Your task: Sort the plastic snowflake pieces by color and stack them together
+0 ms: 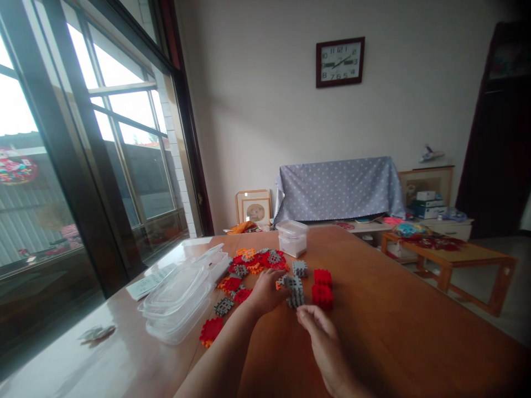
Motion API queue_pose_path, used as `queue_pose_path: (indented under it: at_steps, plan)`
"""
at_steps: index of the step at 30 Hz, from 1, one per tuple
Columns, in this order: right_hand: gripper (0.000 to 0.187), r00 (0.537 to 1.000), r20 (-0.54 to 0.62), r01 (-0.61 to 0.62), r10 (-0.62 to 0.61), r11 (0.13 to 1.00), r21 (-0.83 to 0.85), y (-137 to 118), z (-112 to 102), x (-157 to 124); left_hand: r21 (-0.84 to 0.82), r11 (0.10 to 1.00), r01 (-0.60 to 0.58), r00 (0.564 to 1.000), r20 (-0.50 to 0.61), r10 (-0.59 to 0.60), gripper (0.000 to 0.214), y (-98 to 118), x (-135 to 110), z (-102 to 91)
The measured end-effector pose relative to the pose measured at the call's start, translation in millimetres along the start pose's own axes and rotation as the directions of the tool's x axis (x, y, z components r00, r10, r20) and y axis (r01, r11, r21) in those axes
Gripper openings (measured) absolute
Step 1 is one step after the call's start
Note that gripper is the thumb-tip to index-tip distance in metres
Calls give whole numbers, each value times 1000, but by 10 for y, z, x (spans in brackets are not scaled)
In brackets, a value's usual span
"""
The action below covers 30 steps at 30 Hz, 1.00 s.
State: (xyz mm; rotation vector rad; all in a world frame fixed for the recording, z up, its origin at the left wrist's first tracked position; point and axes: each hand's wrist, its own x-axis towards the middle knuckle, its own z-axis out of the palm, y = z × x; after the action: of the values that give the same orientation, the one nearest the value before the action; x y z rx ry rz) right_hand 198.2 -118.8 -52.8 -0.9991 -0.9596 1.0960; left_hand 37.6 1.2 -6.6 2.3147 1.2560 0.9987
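My left hand (269,292) is bent around an orange and grey toothed plastic piece (281,283), its fingers partly hiding it, at the left side of a stack of grey toothed pieces (296,296). Close to the near end of that stack is my right hand (319,326), thumb and forefinger pressed together; whatever lies between them is too small to make out. A smaller grey stack (299,269) stands behind. To the right are two red stacks (322,297) of similar pieces. Loose red, orange and grey pieces (249,265) lie spread beyond and left of my left hand.
Clear plastic boxes with lids (176,301) stand on the table's left side, near a printed sheet (151,282) and a small crumpled packet (97,333). A lidded clear tub (292,239) sits at the far edge. A low wooden table (448,249) stands beyond on the right.
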Motion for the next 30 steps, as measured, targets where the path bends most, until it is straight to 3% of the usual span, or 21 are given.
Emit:
queue_pose_path:
  at_steps: [7, 11, 16, 19, 24, 30]
  plan:
    - [39, 1000, -5, -9, 9, 1000, -1, 9, -3, -1, -348, 930, 121, 985, -74, -156, 43, 28, -119, 94]
    - [39, 1000, 5, -10, 10, 1000, -11, 4, -6, -24, -447, 884, 139, 964, -143, -224, 36, 41, -299, -1]
    - [43, 1000, 15, -21, 22, 999, -29, -10, -22, -25, -263, 944, 198, 906, -319, -278, 31, -104, -522, -383]
    - [44, 999, 16, -32, 33, 998, -53, 37, -45, 0, -58, 941, 335, 846, -421, -327, 32, -240, -644, -637]
    - [42, 998, 37, -44, 46, 998, -53, 143, -75, 33, 267, 823, 502, 851, -321, -415, 38, -378, -834, -831]
    - [40, 997, 48, -50, 53, 997, -63, 147, -79, 19, 328, 767, 551, 834, -259, -488, 14, -429, -941, -748]
